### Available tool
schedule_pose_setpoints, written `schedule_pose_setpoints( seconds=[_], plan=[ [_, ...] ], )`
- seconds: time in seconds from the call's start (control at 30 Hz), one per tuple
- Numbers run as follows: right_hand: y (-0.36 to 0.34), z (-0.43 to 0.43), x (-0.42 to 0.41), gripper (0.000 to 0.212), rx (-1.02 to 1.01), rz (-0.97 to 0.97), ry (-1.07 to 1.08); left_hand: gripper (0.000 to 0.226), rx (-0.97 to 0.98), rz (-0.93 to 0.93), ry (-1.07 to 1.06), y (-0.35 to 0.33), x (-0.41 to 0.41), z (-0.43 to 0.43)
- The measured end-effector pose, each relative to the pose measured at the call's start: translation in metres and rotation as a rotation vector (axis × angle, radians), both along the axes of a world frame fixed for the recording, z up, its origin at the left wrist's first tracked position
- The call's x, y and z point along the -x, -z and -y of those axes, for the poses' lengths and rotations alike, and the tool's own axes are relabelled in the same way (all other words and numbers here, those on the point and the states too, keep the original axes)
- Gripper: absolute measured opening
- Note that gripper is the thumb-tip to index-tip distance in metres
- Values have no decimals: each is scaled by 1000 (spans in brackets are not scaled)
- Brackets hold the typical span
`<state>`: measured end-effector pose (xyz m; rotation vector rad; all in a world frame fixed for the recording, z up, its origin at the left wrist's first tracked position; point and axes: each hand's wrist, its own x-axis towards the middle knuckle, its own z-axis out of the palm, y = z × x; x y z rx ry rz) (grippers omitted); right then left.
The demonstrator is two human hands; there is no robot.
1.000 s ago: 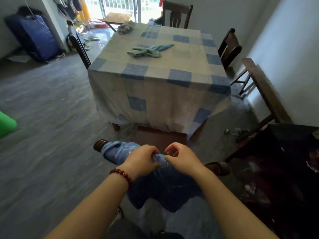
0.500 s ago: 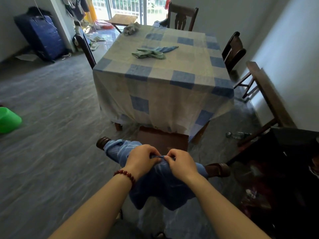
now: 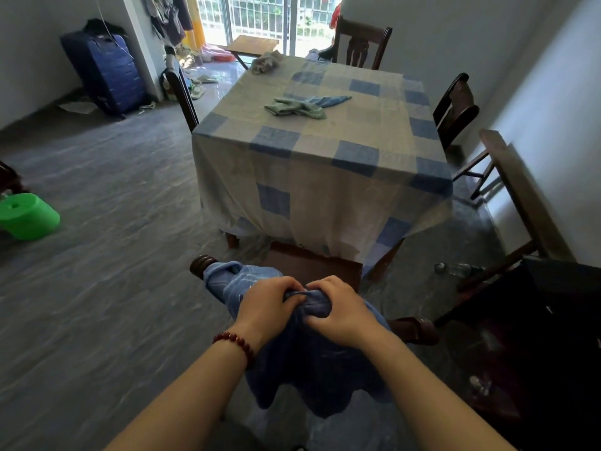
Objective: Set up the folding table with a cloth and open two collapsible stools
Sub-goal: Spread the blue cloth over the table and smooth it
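Observation:
A table [image 3: 325, 177] stands ahead under a blue and cream checked cloth that hangs down over its near side. A green and blue rag [image 3: 302, 106] lies on top. Close below me, blue denim clothing [image 3: 312, 362] is draped over the top rail of a dark wooden chair [image 3: 312, 262] pushed up to the table. My left hand [image 3: 271, 302], with a red bead bracelet at the wrist, and my right hand [image 3: 338, 309] sit side by side on the rail, both pinching a bunched fold of the denim.
More dark chairs stand at the far end [image 3: 361, 43], the left side [image 3: 180, 89] and the right side [image 3: 455, 109]. A folded wooden table [image 3: 523, 196] leans on the right wall. A green plastic stool [image 3: 27, 216] sits on the floor at left, a blue suitcase [image 3: 107, 73] beyond it.
My two hands have closed together on the denim, which they only touched before. The view has shifted a little, bringing the green stool further into sight.

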<state>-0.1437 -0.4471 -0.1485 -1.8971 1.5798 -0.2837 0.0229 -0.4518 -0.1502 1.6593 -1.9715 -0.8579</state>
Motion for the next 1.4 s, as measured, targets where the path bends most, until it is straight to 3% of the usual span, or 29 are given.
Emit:
schedule_pose_setpoints(
  seconds=[0.1, 0.23, 0.33, 0.4, 0.73, 1.07, 1.4],
  plan=[
    [0, 0, -6, 20, 15, -73, -9, 7, 11, -8, 13, -2, -3, 0],
    [2, -2, -16, 21, 53, 109, 85, 12, 63, 3, 104, -11, -18, 10],
    [-2, 3, -32, 19, 103, 254, 131, 34, 110, 194, 140, -16, -38, 16],
    [-9, 9, -48, 16, 136, 298, 134, 35, 131, 249, 69, -16, -54, 18],
    [-36, 40, -145, 12, 253, 469, 141, 17, 170, 32, -116, -44, -134, 32],
    [-56, 73, -280, 11, 296, 520, 25, 15, 228, 84, -280, -71, -261, 40],
    [-53, 73, -443, 13, 183, 572, -198, 17, 185, 199, -545, -59, -418, 7]
  ],
)
